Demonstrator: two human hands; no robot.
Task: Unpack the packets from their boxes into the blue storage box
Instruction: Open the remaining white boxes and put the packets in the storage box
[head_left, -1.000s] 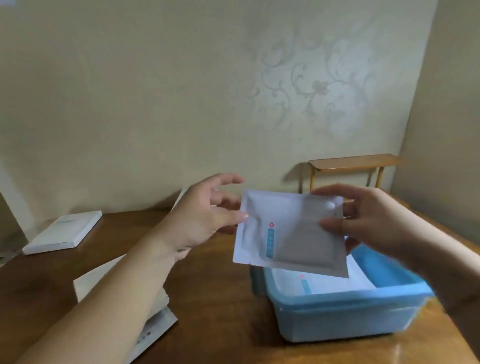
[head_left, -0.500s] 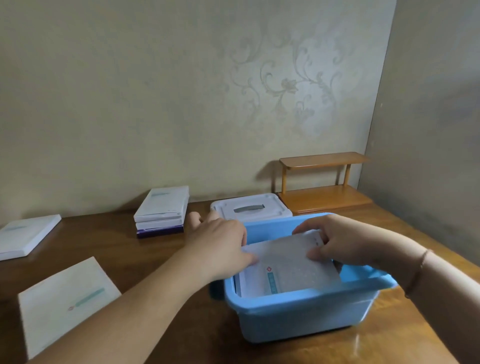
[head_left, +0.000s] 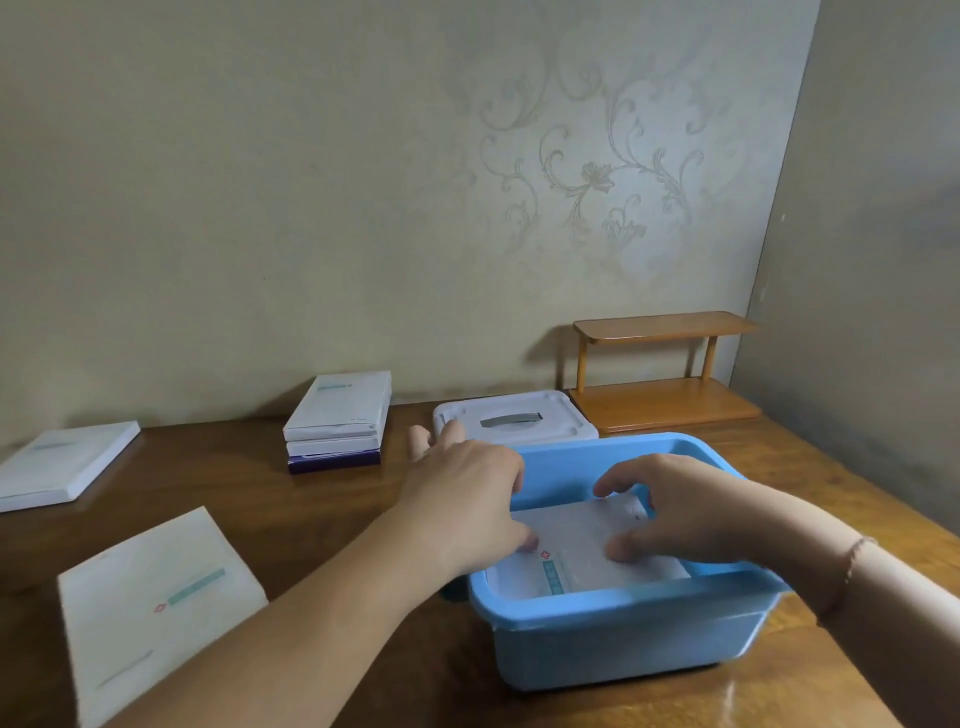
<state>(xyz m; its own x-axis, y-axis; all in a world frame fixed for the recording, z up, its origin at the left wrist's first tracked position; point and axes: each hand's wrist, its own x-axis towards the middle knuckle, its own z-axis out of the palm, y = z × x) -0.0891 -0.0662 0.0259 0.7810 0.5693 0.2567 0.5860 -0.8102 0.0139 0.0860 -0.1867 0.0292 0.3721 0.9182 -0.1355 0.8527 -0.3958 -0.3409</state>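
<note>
The blue storage box (head_left: 623, 605) stands on the wooden table at front right. A white packet (head_left: 576, 551) with a teal stripe and a red mark lies flat inside it on other white packets. My left hand (head_left: 467, 499) reaches over the box's left rim and holds the packet's left edge, thumb on top and fingers bent down behind it. My right hand (head_left: 685, 514) arches over the packet's right side, with the thumb resting on the packet and the fingertips lifted off it.
The box's white lid (head_left: 514, 421) lies just behind it. A stack of three flat boxes (head_left: 337, 415) sits at the back, one white box (head_left: 62, 462) at far left, another (head_left: 156, 597) near the front left. A small wooden shelf (head_left: 665, 364) stands in the back right corner.
The packet went from held up in the air between both hands down into the blue box, where it lies flat. My right fingers have lifted off it.
</note>
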